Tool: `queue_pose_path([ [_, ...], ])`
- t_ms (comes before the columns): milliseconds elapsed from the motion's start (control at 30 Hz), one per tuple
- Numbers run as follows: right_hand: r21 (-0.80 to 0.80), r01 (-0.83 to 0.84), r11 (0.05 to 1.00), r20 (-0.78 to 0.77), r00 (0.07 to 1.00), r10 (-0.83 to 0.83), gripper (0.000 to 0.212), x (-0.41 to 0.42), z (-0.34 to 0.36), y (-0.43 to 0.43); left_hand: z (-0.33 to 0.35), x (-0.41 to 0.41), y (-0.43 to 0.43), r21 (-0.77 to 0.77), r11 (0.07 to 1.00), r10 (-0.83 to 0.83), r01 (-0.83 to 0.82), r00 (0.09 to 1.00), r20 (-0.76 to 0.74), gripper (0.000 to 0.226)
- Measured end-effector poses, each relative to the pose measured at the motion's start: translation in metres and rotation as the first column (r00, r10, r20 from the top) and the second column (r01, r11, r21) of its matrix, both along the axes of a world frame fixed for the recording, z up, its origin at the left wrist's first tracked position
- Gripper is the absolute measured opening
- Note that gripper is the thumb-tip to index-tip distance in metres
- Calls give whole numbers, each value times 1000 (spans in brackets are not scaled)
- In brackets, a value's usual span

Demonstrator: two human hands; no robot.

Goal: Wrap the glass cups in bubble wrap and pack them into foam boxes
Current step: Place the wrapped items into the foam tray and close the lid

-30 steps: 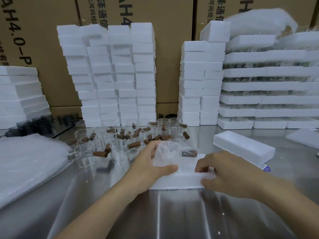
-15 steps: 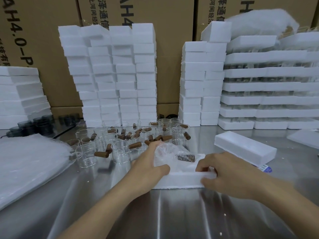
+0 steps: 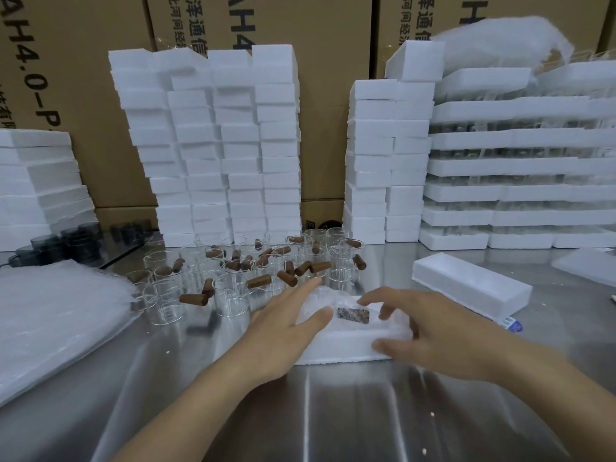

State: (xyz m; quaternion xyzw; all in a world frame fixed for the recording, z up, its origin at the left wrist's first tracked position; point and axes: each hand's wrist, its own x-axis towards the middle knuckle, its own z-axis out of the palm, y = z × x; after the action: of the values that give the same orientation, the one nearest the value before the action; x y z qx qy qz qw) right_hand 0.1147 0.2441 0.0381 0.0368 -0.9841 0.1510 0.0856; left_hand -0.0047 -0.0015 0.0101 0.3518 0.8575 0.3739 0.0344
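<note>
Left hand (image 3: 283, 328) is lying flat, fingers straight and holding nothing, over the left end of the foam box (image 3: 343, 348). Right hand (image 3: 446, 335) is spreading loose fingers above the right end, its thumb resting on the near edge. It is blurred, so I cannot tell whether the fingertips are touching.

Between the hands, the wrapped cup (image 3: 328, 300) is sitting in the box on the steel table (image 3: 333, 411), with a dark patch showing through the wrap.

Judgement: the bundle is looking light, soft outside and brittle inside, and the film is likely slick. Better to cup it round the body with both palms. The foam is looking stiff but crumbly, so take it by the long sides.

Bare glass cups (image 3: 231, 298) are standing just behind, bubble-wrap sheets (image 3: 56, 315) are lying at left, and a spare foam piece (image 3: 470, 288) is lying at right.
</note>
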Motion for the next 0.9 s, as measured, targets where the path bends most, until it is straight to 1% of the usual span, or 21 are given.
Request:
queue_pose_path([
  [67, -132, 41, 990, -73, 996, -51, 54, -4, 1, 12, -1, -2, -1, -5, 1000, -14, 14, 1000, 3, 64],
  [100, -165, 89, 982, -118, 987, -109, 54, -7, 0, 22, -1, -2, -2, 2, 1000, -30, 30, 1000, 9, 65],
  [133, -165, 160, 973, -152, 971, -185, 53, -10, -1, 34, -1, -2, -2, 7, 999, -45, 45, 999, 8, 67],
  [200, -97, 368, 925, -158, 911, -380, 56, -13, -7, 60, -4, -2, -4, -2, 998, -70, 70, 998, -7, 69],
  [267, -26, 554, 832, -100, 827, -554, 64, -12, -13, 81, -5, -3, -5, -15, 997, -79, 79, 997, -15, 69],
  [300, -11, 605, 796, -67, 794, -604, 65, -11, -16, 89, -6, -4, -5, -19, 997, -78, 77, 997, -13, 69],
  [333, -3, 638, 770, -46, 769, -637, 63, -11, -19, 94, -6, -4, -5, -20, 997, -78, 78, 997, -12, 68],
  [400, -13, 681, 732, -45, 731, -681, 52, -8, -22, 99, -7, -3, -5, -22, 997, -80, 79, 996, -26, 68],
  [467, -92, 697, 711, -101, 704, -703, 39, -7, -20, 100, -8, -2, -5, -18, 998, -57, 56, 996, -69, 69],
  [533, -168, 643, 748, -234, 711, -663, 32, -5, -11, 94, -7, -2, -5, 38, 999, -3, 8, 994, -111, 70],
  [633, -220, 472, 853, -486, 705, -516, 26, -2, 7, 69, 2, 1, -2, 222, 975, 63, -30, 988, -143, 68],
  [700, -224, 317, 922, -610, 692, -386, 27, 1, 17, 44, 7, 1, -3, 331, 943, 115, -40, 971, -210, 87],
  [733, -199, 233, 952, -651, 695, -306, 27, 3, 20, 32, 8, 0, -4, 348, 936, 151, -49, 951, -272, 97],
  [767, -156, 151, 976, -676, 705, -217, 28, 5, 22, 21, 11, -1, -5, 352, 934, 187, -60, 922, -340, 102],
  [800, -101, 82, 992, -687, 715, -129, 28, 7, 22, 12, 13, -1, -6, 358, 931, 222, -70, 888, -402, 101],
  [833, -42, 36, 998, -693, 719, -55, 28, 8, 21, 4, 14, -1, -7, 375, 924, 255, -77, 853, -455, 95],
  [900, 19, 3, 1000, -709, 705, 11, 28, 8, 19, -3, 15, -4, -9, 416, 906, 307, -72, 790, -532, 75],
])
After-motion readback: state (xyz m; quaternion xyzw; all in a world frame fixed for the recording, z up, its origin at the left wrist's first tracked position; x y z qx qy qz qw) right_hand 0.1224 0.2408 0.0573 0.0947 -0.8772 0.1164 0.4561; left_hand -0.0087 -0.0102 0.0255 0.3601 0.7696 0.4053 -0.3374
